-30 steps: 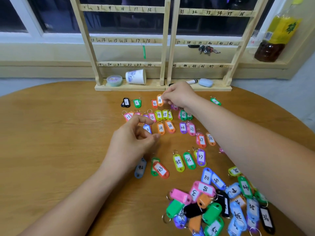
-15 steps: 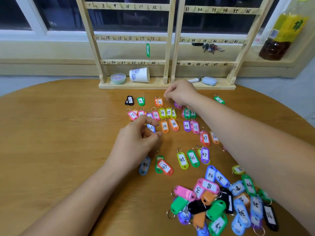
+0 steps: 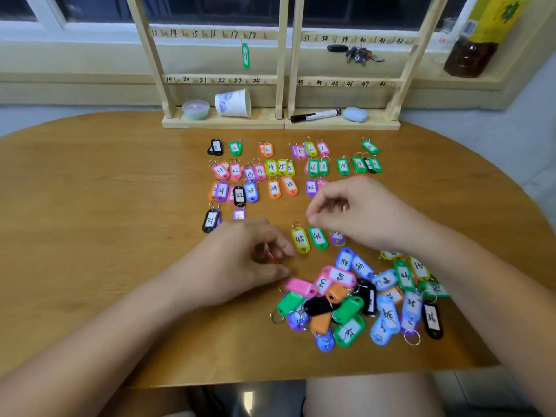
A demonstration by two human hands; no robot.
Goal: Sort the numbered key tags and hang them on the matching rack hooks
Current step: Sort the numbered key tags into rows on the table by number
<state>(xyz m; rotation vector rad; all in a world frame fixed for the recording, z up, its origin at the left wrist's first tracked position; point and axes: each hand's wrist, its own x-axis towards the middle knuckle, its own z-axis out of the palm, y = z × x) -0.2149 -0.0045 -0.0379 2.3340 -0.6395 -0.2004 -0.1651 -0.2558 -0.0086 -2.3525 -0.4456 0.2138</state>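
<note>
Numbered key tags lie in sorted rows point(image 3: 272, 167) on the round wooden table point(image 3: 90, 236). An unsorted heap of tags point(image 3: 361, 302) sits at the near right. The wooden rack point(image 3: 282, 70) stands at the back, with one green tag point(image 3: 245, 55) hanging under hook 17. My left hand point(image 3: 237, 263) curls over a red tag point(image 3: 270, 255) left of yellow tag 45 point(image 3: 300, 239). My right hand point(image 3: 358, 212) hovers above green tag 46 point(image 3: 318, 237), thumb and forefinger pressed together. Whether it holds anything is hidden.
A bunch of keys point(image 3: 358, 54) hangs on the rack's right half. On the rack's base sit a paper cup point(image 3: 233, 102), a small lidded tub point(image 3: 195, 109), a black marker point(image 3: 316, 115) and a blue eraser point(image 3: 355, 114). A bottle point(image 3: 478, 40) stands on the sill.
My right hand drew back from the top row of tags to the middle of the table. My left hand dropped onto the red tag. The view tilted downward.
</note>
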